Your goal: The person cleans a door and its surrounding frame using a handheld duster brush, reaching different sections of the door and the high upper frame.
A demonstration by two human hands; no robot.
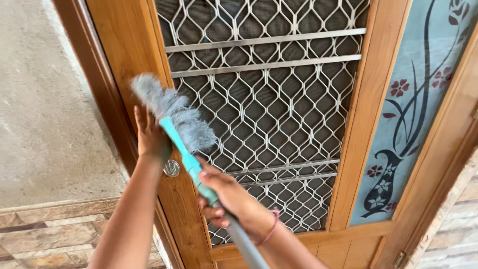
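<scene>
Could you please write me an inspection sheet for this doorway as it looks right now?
Surface: wooden door with a metal lattice grille backed by fine mesh.
Job's things: duster with a grey fluffy head and turquoise handle, head lying at the grille's left edge.
Clutter: nothing seen.
Grippers: left hand flat against the door frame just above the round knob; right hand closed around the duster handle, a pink band on its wrist.
Cables: nothing seen.
Surroundings: frosted glass panel with a vase-and-flower design on the right; rough grey wall on the left; stone-look tiles below it.
</scene>
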